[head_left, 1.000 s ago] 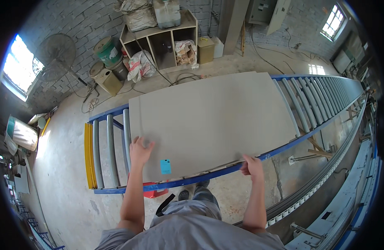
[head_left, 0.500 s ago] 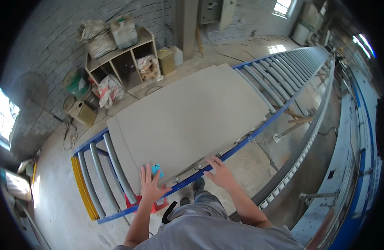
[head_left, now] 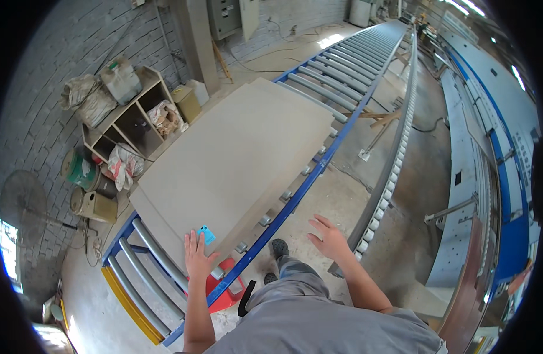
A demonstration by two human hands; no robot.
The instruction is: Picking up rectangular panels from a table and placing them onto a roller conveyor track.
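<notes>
A large flat grey-beige panel lies on the roller conveyor, with what looks like a second panel beneath it. My left hand is open, its fingers spread at the panel's near-left corner. A light-blue phone lies face down on the panel just beside those fingertips. My right hand hangs in the air to the right of the conveyor's blue rail. Its fingers are apart and hold nothing. Several roller ends show between the panel's near edge and the rail.
A red plastic stool stands partly under the conveyor near my feet. Bare rollers and a yellow end bar are at the left. A curved roller track runs along the right. Against the wall stands a shelf with sacks and containers.
My right hand has left the panel's near edge and moved right into the air. The panel sits farther from the near rail, showing more roller ends. My view has turned right.
</notes>
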